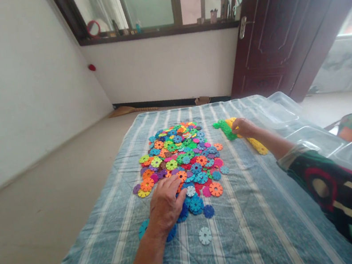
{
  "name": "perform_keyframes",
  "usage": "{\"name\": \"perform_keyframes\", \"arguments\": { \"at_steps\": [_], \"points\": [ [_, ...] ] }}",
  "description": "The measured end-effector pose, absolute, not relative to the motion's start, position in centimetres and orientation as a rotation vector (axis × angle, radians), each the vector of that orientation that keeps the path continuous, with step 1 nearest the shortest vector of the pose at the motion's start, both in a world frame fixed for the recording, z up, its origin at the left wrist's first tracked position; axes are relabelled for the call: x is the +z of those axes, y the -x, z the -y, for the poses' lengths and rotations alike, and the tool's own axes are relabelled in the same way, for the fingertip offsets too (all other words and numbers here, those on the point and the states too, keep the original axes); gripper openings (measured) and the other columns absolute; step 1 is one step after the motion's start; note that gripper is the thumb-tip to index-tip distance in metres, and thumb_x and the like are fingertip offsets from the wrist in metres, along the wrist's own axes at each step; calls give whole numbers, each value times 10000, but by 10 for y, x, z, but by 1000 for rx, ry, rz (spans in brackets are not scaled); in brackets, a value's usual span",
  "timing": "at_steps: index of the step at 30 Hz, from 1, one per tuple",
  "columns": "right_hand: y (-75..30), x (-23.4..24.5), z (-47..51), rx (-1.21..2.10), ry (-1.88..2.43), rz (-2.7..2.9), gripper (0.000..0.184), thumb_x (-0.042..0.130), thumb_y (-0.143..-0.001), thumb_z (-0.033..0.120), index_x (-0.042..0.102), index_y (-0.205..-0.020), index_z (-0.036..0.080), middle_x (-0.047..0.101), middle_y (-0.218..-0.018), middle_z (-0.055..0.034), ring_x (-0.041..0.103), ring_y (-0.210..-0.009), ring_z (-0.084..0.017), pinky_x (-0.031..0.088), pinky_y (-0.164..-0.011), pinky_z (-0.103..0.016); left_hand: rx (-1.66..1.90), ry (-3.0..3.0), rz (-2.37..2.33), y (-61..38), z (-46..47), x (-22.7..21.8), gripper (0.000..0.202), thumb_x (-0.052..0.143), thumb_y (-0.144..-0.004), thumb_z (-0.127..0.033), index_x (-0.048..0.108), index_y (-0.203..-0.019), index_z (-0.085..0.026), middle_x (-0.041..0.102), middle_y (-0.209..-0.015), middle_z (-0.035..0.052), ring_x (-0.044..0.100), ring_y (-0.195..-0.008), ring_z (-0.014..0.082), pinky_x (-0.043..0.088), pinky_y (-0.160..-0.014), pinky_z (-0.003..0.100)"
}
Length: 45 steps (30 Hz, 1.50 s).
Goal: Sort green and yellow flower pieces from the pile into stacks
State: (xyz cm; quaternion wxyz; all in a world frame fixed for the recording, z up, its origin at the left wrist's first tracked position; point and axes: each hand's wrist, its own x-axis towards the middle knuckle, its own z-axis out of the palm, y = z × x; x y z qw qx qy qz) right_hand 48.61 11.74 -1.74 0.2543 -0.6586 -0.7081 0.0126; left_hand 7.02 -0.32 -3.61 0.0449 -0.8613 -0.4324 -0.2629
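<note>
A heap of colourful plastic snowflake discs [183,157] lies on a blue striped cloth [262,225]. My left hand [166,203] rests palm down at the heap's near edge, its fingers spread over several blue discs [195,204]. My right hand [244,127] reaches to the far right of the heap. It is closed on a joined strip of discs, whose green part [226,129] sticks out to the left and whose yellow part [258,146] runs back under my wrist. My right arm wears a dark patterned sleeve [345,198].
One white disc [205,235] lies alone near the front. Clear plastic containers [300,129] stand along the cloth's right side. Bare floor [40,208] lies to the left, a dark wooden door [279,20] at the back right, and a window sill with bottles [225,4] behind.
</note>
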Motion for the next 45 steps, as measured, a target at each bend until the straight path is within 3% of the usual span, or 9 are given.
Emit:
{"name": "perform_keyframes", "arguments": {
  "at_steps": [11,19,30,39,45],
  "points": [
    [-486,-18,-109,-28,1859,1975,107,692,-673,157,744,-762,183,722,-877,-68,651,-883,-238,482,-808,-326,-823,2634,1333,-71,5,-36,251,587,-847,-284,699,-1048,-183,706,-1123,102,616,-1052,257,505,-943,433],
    [-482,-31,-104,-158,1766,2160,204,758,-637,194,718,-837,193,688,-1019,-90,569,-1096,-287,451,-928,-425,-797,2641,1349,-72,5,-36,250,594,-839,-270,698,-1045,-175,706,-1120,105,611,-1054,260,506,-942,436],
    [-471,-31,-104,-206,1764,2139,67,734,-699,210,677,-732,196,671,-957,-73,566,-1033,-242,434,-909,-382,-814,2651,1355,-72,7,-34,244,586,-838,-279,693,-1040,-194,701,-1124,101,603,-1062,260,496,-947,441],
    [-400,-10,-60,-38,1367,2314,76,681,-826,244,711,-788,185,648,-930,-79,580,-929,-214,455,-817,-353,-838,2636,1347,-73,6,-37,232,580,-842,-281,691,-1027,-192,703,-1110,96,607,-1038,251,501,-925,419],
    [-347,-14,-13,77,1137,2446,65,693,-816,231,734,-866,232,613,-1109,-80,528,-1114,-236,440,-934,-383,-870,2620,1361,-73,4,-38,205,538,-860,-272,690,-975,-196,704,-1095,101,612,-1025,249,499,-929,431]
  ]
}}
